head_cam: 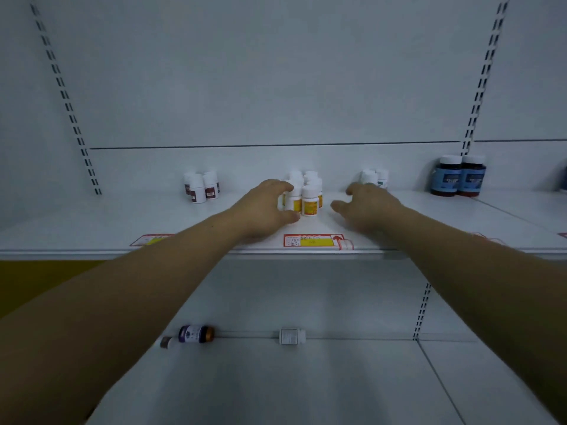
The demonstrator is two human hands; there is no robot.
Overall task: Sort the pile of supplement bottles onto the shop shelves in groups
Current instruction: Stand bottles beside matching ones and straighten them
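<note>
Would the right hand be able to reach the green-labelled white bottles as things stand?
Probably yes: the right hand is open just in front of the green-labelled white bottles, with nothing between them on the upper shelf.

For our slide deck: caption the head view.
Left hand steadies yellow-labelled bottles on shelf.

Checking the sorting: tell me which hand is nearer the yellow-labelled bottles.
Left. The left hand is right against the yellow-labelled bottles, fingers curled around the cluster's left side. The right hand sits open on the shelf, apart to their right.
</note>
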